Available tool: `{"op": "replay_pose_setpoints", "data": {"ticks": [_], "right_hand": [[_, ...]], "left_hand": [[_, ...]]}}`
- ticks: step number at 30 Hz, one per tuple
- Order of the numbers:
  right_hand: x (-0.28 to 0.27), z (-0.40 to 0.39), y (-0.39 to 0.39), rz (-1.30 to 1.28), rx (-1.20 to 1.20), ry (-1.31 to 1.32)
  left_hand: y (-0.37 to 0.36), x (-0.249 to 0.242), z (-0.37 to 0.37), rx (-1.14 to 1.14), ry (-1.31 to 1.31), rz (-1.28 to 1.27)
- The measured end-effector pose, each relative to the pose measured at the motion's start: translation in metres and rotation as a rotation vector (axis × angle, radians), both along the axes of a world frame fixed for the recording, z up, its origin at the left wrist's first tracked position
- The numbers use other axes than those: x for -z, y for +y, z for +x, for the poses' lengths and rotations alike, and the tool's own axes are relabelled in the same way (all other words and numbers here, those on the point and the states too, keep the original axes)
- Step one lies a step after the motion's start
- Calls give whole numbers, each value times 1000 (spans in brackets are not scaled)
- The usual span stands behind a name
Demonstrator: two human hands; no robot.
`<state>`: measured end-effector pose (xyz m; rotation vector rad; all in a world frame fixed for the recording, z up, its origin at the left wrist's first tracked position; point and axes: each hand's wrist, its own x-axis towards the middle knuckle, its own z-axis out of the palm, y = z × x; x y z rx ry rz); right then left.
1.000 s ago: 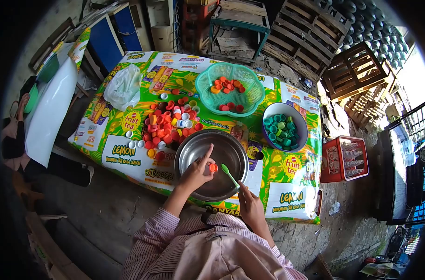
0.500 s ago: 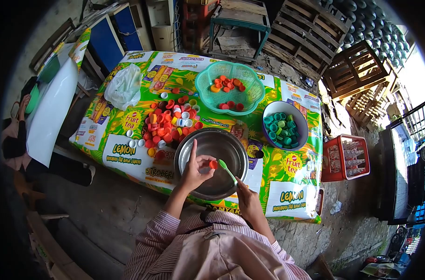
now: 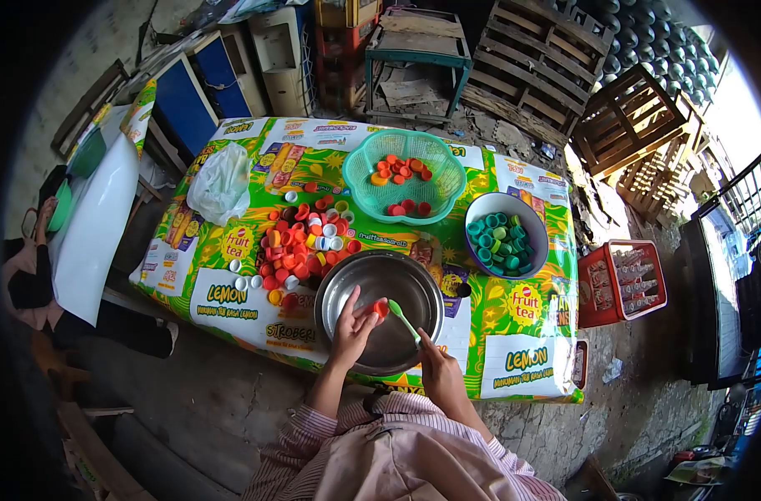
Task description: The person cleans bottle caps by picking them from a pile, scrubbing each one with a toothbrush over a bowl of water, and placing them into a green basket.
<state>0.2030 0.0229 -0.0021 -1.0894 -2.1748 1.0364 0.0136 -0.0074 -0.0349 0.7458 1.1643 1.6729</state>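
Over the steel basin, my left hand pinches a red bottle cap. My right hand grips a slim light-green tool, whose wider end is right beside the cap. What kind of tool it is I cannot tell. A heap of loose caps, mostly red with some white and yellow ones, lies behind and left of the basin. Red and orange caps sit in a green plastic basket at the back. To the right, a bowl holds green caps.
A printed plastic cover spans the table. A crumpled clear bag lies at its left, and a dark cap right of the basin. Another person's hand shows at far left. A red crate of bottles stands right; wooden pallets behind.
My left index finger, raised before, has come down toward the cap. Both hands stay over the basin with the cap and green tool. The view has shifted slightly.
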Motion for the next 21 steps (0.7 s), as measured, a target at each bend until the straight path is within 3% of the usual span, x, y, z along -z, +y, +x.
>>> {"op": "replay_pose_setpoints", "data": {"ticks": [5,9,11,21], "right_hand": [[-15,-2,-4,-9,-71,-76],[-5,-1,-5,-91,-49,-76],[-7,-3,-7,-78,-53,-5],[-3,-4,-8,-60,-75,69]], "left_hand": [[-1,-3,-1,43,-149,-80],[-3,-4,3,27,-154,-109],[-3,-5,3,58,-36,-88],[-5,-7,2,50,-86,-95]]}}
